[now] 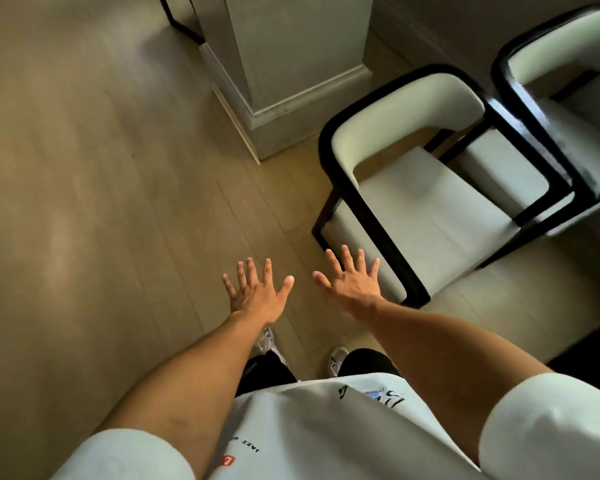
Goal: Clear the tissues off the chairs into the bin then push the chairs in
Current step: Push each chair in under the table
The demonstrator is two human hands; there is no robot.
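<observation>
Two black-framed chairs with white cushions stand at the right. The nearer chair (426,209) has a bare seat with no tissue on it; the farther chair (568,109) sits behind it, partly cut off by the frame edge. My left hand (257,292) and my right hand (350,282) are stretched out palms down with fingers spread, holding nothing. The right hand hovers just left of the nearer chair's front arm, not touching it. No tissue and no bin appear in view.
A pale square pillar (291,74) with a skirting base rises behind the nearer chair. A dark chair leg (177,19) shows at the top left. Wooden floor (84,202) spreads across the left. My shoes (336,358) are below my hands.
</observation>
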